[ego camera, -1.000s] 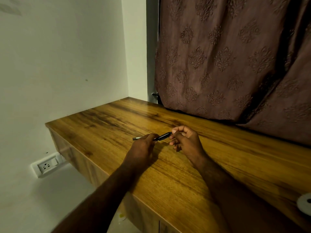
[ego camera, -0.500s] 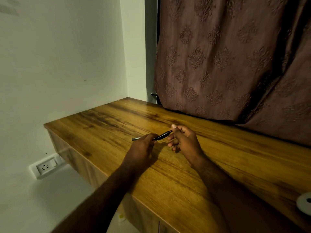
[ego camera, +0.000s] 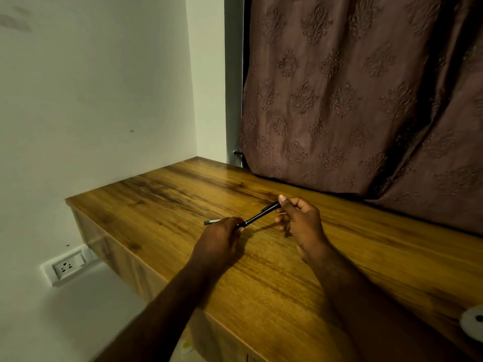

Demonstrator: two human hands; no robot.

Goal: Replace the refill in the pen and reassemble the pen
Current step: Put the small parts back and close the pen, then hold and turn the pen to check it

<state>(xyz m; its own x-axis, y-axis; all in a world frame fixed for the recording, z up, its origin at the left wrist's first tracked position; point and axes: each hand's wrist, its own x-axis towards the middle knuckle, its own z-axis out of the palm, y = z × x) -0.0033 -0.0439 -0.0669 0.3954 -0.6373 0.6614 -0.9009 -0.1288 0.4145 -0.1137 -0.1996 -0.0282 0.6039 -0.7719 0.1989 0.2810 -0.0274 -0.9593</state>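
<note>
Both hands are raised just above the wooden desk [ego camera: 274, 278], and a black pen [ego camera: 259, 216] is held between them, clear of the surface. The pen lies on a slant, its right end higher and farther from the person, its left end lower.

The left hand [ego camera: 218, 241] is closed around the lower end of the pen, fingers curled over it with the knuckles upward. A thin pale-tipped piece [ego camera: 212, 221] projects to the left beyond this hand; whether it is the refill or the pen's own tip cannot be determined.

The right hand [ego camera: 300, 220] pinches the upper end of the pen between the thumb and the forefinger, the thumb lying on top. Its remaining fingers are bent loosely beneath and hold nothing visible.

The pen casts a shadow on the desk directly below it.

A brown patterned curtain [ego camera: 366, 95] hangs behind the desk, its hem touching the rear edge. A wall socket [ego camera: 68, 265] sits on the wall below the desk's left end. A white round object [ego camera: 474, 321] rests on the desk at the far right, partly cut off by the frame.
</note>
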